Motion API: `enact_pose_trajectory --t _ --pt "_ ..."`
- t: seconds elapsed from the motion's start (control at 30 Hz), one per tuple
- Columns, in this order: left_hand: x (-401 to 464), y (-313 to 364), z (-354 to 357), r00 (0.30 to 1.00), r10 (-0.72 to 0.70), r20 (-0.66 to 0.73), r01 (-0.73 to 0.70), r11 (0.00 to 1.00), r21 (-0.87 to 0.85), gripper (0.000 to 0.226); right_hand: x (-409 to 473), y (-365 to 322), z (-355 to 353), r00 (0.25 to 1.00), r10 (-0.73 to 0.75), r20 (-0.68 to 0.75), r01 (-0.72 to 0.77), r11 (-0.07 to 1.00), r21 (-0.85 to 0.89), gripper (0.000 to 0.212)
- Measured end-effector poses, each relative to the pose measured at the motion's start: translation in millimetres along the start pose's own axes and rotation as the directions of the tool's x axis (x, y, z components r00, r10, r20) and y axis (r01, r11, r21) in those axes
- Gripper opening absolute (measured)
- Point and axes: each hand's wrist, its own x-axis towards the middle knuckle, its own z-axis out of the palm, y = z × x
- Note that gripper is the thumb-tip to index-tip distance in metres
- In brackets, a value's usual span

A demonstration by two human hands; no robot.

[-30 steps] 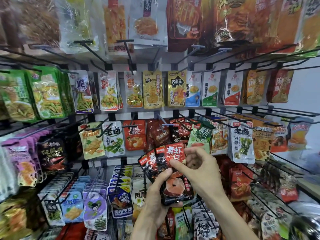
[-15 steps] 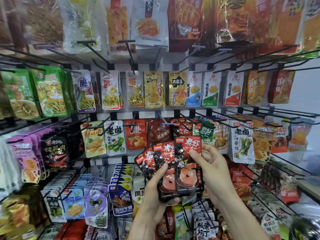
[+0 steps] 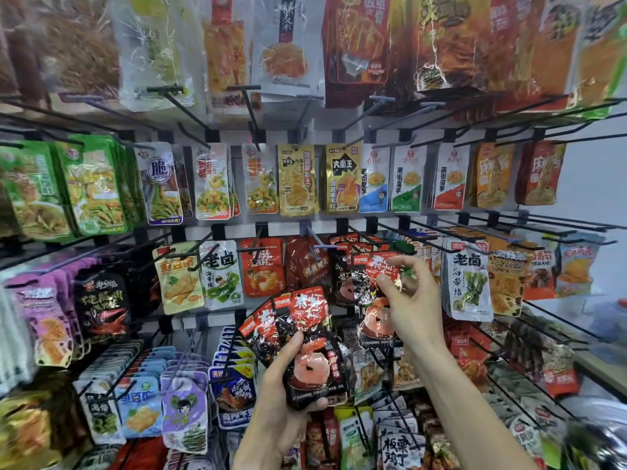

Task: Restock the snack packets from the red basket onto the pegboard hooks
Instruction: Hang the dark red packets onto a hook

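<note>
My left hand [image 3: 281, 395] grips a fanned stack of black-and-red shrimp snack packets [image 3: 298, 337] low in the middle of the view. My right hand [image 3: 412, 307] pinches one more such packet [image 3: 371, 293] by its top right corner and holds it up against the pegboard, just below a black hook [image 3: 322, 247] in the third row. Matching red-topped packets [image 3: 346, 252] hang behind it on the neighbouring hooks. The red basket is out of view.
Rows of long black hooks jut out from the pegboard wall [image 3: 220, 228], loaded with snack packets. A white seaweed packet [image 3: 470, 279] hangs right of my right hand. Red packets [image 3: 261, 266] hang to the left. Hooks of blue packets [image 3: 234, 385] sit below my left hand.
My right hand has pulled one packet off the fanned stack and lifted it up and right to the hook row. My left hand stays low with the other packets.
</note>
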Motion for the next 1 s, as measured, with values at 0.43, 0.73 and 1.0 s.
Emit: enact_pose_trajectory --t 0.43,0.73,1.0 --pt "-0.7 4.2 1.8 0.999 0.012 0.039 -0.012 1.0 -0.017 0.035 4.5 5.9 10.7 0.996 -0.089 0.013 0.09 0.979 -0.18 0.037" --pt "0.7 4.9 4.7 0.999 -0.001 0.044 0.001 1.0 -0.014 0.037 44.2 1.4 48.6 0.992 0.118 0.044 -0.095 0.932 -0.349 0.035" --pt "1.8 1.5 10.1 1.0 -0.003 0.031 0.0 0.996 0.09 0.029 -28.0 -10.3 10.2 1.0 0.011 0.017 -0.007 0.978 -0.208 0.023"
